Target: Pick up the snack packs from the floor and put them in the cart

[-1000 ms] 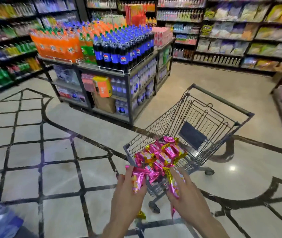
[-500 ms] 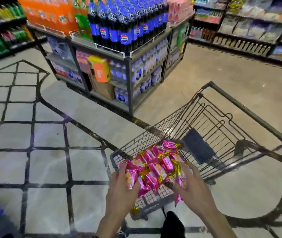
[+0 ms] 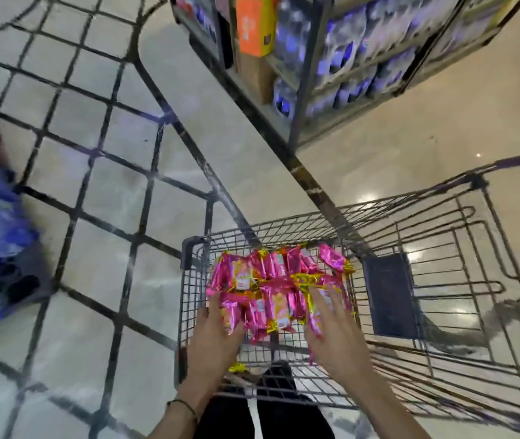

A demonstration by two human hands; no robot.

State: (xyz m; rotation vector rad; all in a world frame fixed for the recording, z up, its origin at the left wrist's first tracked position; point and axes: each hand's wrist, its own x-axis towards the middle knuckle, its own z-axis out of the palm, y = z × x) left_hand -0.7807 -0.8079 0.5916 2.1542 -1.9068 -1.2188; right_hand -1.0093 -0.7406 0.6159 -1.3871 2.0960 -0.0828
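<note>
Lowering packs (image 3: 277,293) into cart (image 3: 189,248): left hand (image 3: 217,337) and right hand (image 3: 331,331), fingers spread, flank the pile, seemingly still cupping its near edge. Blur hides contact. Best release low, letting packs settle flat beyond the palms.

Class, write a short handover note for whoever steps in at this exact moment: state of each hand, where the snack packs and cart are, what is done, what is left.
Left hand: fingers around the left end of the pink snack packs.
Right hand: spread over the right end of the bundle.
The packs are inside the wire cart, at its near end, low in the basket.
Done: bundle lifted and brought into the cart.
Left: let go and withdraw both hands. One gold-coloured piece shows below the left hand; check whether it is a stray pack.
</note>
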